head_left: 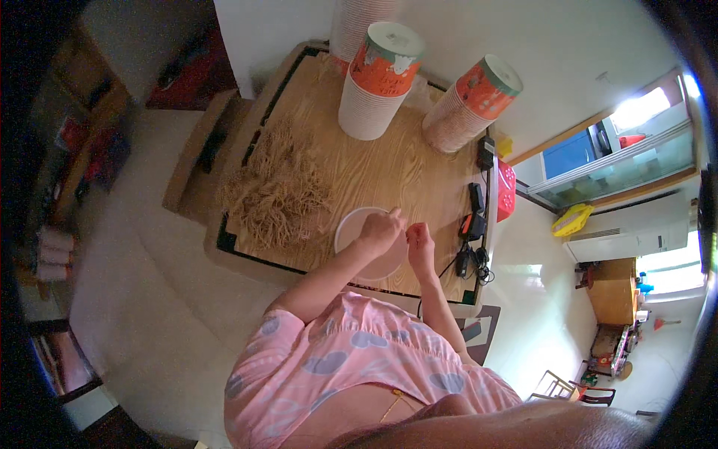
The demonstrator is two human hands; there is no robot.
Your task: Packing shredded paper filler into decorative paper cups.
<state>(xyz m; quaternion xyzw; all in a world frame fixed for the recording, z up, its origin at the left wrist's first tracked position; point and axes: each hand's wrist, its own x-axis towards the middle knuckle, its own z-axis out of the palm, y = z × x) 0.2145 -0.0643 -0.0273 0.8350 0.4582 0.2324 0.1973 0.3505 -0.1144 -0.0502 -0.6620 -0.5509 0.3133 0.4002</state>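
Note:
My left hand (381, 229) is over a round, white-rimmed paper tub (378, 272) at the table's near edge, its fingers pinched together. Beside it, just past the tub's right rim, my right hand (420, 241) is also closed, fingertips curled in. The two hands are close together but apart. Anything between their fingers is too small to make out. To the left of the tub lies a loose, tangled heap of tan twine (277, 187).
Behind the hands stand tall stacks of paper tubs, a middle one (380, 86) and a right one (473, 103), on the wooden table (366, 168). Black adapters and cables (467, 251) lie along the right edge, near a red plastic item (505, 191).

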